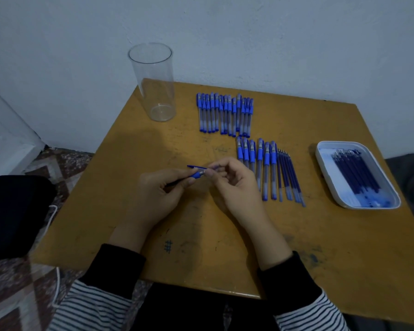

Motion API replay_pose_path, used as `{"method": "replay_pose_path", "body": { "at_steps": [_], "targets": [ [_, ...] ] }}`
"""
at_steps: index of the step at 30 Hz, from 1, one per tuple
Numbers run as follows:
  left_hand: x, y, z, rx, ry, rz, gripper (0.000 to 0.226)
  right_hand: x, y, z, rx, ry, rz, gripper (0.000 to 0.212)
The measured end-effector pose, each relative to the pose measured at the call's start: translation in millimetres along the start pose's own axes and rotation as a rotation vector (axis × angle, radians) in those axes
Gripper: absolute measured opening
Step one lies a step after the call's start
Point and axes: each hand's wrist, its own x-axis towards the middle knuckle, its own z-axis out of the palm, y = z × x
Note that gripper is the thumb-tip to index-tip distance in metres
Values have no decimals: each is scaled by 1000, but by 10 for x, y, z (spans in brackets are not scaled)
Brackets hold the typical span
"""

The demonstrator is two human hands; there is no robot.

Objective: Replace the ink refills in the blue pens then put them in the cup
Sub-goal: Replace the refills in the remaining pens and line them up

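Note:
My left hand grips a blue pen by its barrel over the middle of the table. My right hand pinches the pen's tip end, fingers curled round it. A thin blue piece sticks out just behind the pen. A tall clear cup stands empty at the back left. Several capped blue pens lie in a row at the back. A second row of pens lies nearer, with several loose refills beside it.
A white tray holding several dark blue refills sits at the right of the yellow-brown table. A wall stands close behind the table. A black bag lies on the patterned floor at the left.

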Motion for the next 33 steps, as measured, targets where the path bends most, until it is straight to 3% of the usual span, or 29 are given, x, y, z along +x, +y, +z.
{"method": "replay_pose_path", "body": {
  "at_steps": [8, 17, 25, 33],
  "targets": [
    [-2, 19, -4, 13, 5, 9, 27, 4, 6, -35, 108, 22, 15, 17],
    [-2, 13, -7, 7, 22, -20, 27, 26, -25, -85, 267, 198, 24, 15],
    [-17, -25, 4, 36, 84, -52, 22, 11, 33, -30, -33, 96, 26, 11],
    [-21, -30, -1, 82, 78, -59, 22, 11, 133, 16, -543, -44, -138, 12]
  ]
}}
